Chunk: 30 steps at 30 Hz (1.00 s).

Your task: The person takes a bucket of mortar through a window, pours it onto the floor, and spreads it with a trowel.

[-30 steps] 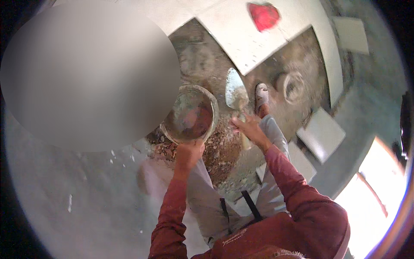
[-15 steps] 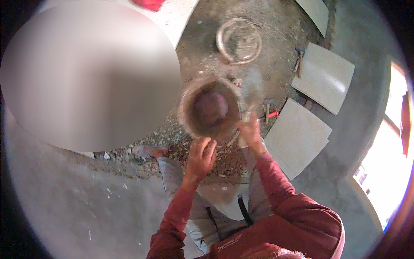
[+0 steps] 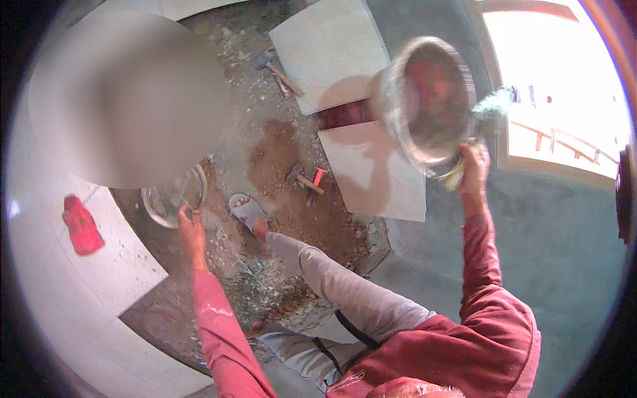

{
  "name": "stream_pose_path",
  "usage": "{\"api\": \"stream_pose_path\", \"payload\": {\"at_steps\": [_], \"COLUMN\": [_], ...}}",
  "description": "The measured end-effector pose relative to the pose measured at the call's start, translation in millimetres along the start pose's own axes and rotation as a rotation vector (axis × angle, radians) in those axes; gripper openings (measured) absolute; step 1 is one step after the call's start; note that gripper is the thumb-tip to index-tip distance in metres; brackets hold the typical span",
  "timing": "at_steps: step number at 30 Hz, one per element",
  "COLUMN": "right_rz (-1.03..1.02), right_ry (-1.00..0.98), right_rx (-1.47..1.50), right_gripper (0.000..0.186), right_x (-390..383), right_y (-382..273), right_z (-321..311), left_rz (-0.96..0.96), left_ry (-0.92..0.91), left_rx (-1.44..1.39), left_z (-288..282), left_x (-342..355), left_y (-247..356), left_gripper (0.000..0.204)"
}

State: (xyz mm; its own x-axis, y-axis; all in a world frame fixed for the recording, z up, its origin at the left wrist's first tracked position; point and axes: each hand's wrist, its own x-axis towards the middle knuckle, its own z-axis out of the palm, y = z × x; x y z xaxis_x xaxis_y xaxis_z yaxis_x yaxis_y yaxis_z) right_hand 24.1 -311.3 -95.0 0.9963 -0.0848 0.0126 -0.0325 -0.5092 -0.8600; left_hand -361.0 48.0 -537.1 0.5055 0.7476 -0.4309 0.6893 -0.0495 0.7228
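My right hand [image 3: 474, 169] is raised at the right and grips the rim of a round mortar bucket [image 3: 403, 123]. The bucket is tilted, its dark, reddish-looking inside showing, and it is smeared by motion. Something yellowish shows beside the fingers; I cannot make out what it is. On the left, my left hand [image 3: 191, 224] reaches down with bent fingers closed at the rim of a second round basin [image 3: 156, 217]. That basin rests on the dirt, its far side partly covered by a blurred patch.
Pale floor tiles [image 3: 332, 50] and another tile [image 3: 391, 192] lie on the right. A mallet [image 3: 264, 61], a hammer [image 3: 308, 184] and an orange-red object [image 3: 319, 177] are on the dirt. A red bag-like item [image 3: 83, 229] sits on laid tiles [image 3: 126, 278]. A bright window [image 3: 551, 86] is at right.
My view has turned. The bucket, before low in front of me between both hands, is now up at the right in my right hand. My left hand has moved to the other basin.
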Motion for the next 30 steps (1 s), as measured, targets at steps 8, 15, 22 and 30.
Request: {"api": "stream_pose_path", "payload": {"at_steps": [8, 15, 22, 30], "right_rz": [-0.011, -0.08, -0.091, 0.041], "right_ry": [0.311, 0.133, 0.176, 0.263], "right_rx": [0.238, 0.062, 0.152, -0.182], "right_gripper": [0.013, 0.024, 0.031, 0.029], "right_x": [159.2, 262.6, 221.5, 4.5], "right_y": [-78.2, -94.3, -89.0, -7.8], "right_z": [-195.8, -283.9, -296.1, -174.4], "left_rz": [-0.256, -0.504, -0.494, -0.566], "left_ry": [-0.139, -0.052, 0.004, 0.211], "left_rx": [-0.238, -0.654, -0.954, -0.944], "left_z": [13.5, -10.6, -19.4, -3.4], "left_x": [42.2, 41.3, 56.6, 21.6], "left_y": [-8.6, -30.3, 1.8, -5.4], "left_gripper": [0.053, 0.057, 0.048, 0.043]}}
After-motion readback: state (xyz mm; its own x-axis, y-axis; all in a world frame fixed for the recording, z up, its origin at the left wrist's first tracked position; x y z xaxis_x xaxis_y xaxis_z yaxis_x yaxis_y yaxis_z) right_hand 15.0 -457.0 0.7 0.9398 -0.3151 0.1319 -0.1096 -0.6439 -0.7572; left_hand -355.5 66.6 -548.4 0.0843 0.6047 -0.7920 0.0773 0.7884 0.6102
